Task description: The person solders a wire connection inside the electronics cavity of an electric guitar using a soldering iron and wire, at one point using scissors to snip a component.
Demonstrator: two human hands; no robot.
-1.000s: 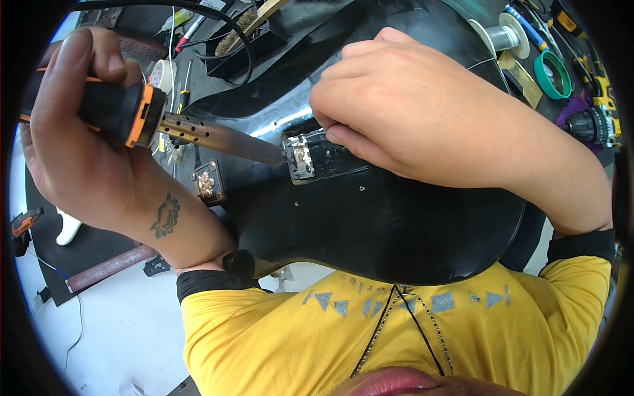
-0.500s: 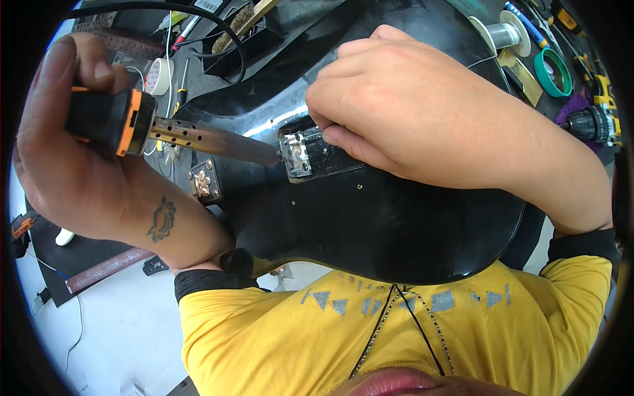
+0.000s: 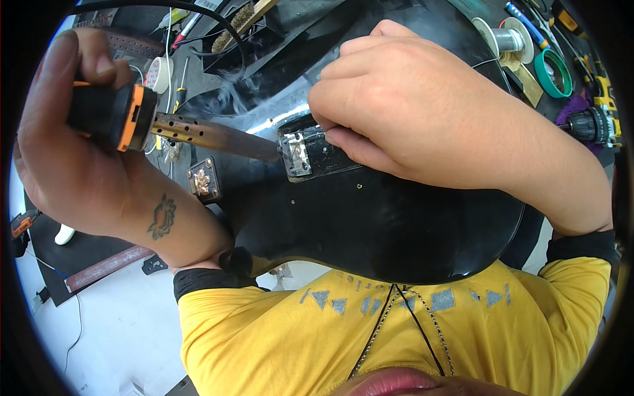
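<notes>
My left hand (image 3: 66, 171) is closed around the black and orange handle of a soldering iron (image 3: 218, 140). Its perforated metal barrel points right, the tip meeting the left end of a rectangular cavity (image 3: 330, 160) in a glossy black guitar body (image 3: 396, 228). Silvery metal (image 3: 298, 158) shows inside that end. Over the cavity, my right hand (image 3: 389, 99) is pinched on what looks like thin solder wire, mostly hidden by the fingers. A strand from a solder spool (image 3: 507, 39) runs behind my right arm. Smoke (image 3: 231, 92) drifts above the iron's barrel.
A square plate (image 3: 203, 181) with a coppery lump sits left of the cavity. Beyond the body are a brush (image 3: 232, 30), a tape roll (image 3: 158, 74) and a screwdriver (image 3: 181, 96). At right lie a green tape ring (image 3: 553, 74) and a yellow and black drill (image 3: 598, 122).
Smoke has appeared above the soldering iron's barrel. The iron has barely shifted, and my right hand has moved very slightly right. Both hands keep their grip.
</notes>
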